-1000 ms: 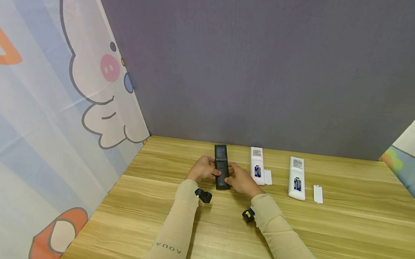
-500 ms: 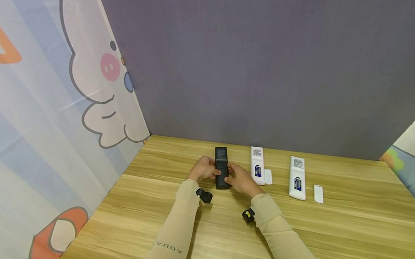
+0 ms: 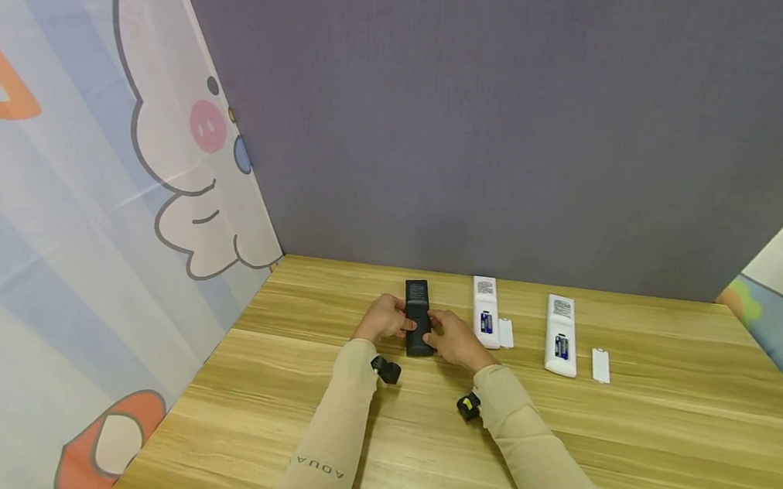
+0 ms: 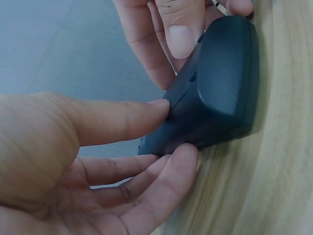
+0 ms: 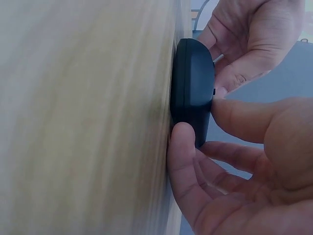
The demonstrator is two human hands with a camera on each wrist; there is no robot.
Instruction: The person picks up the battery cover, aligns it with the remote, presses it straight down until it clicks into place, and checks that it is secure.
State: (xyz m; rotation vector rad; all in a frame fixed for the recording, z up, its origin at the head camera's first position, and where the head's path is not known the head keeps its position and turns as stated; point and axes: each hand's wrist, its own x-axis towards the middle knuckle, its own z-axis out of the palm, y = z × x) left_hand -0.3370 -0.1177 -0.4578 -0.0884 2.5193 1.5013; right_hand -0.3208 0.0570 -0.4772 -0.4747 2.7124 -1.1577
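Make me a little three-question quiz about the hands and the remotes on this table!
1. True or false: both hands hold the black remote.
2. How many white remotes lie on the table? A) one B) two C) four
3. Fill in: the white remotes' battery bays are ____, a loose cover beside each.

Key: 1. True: left hand and right hand grip its sides, thumbs on top. 2. B: one nearer the black remote, another further right. 3. Open: batteries show, covers lie alongside.
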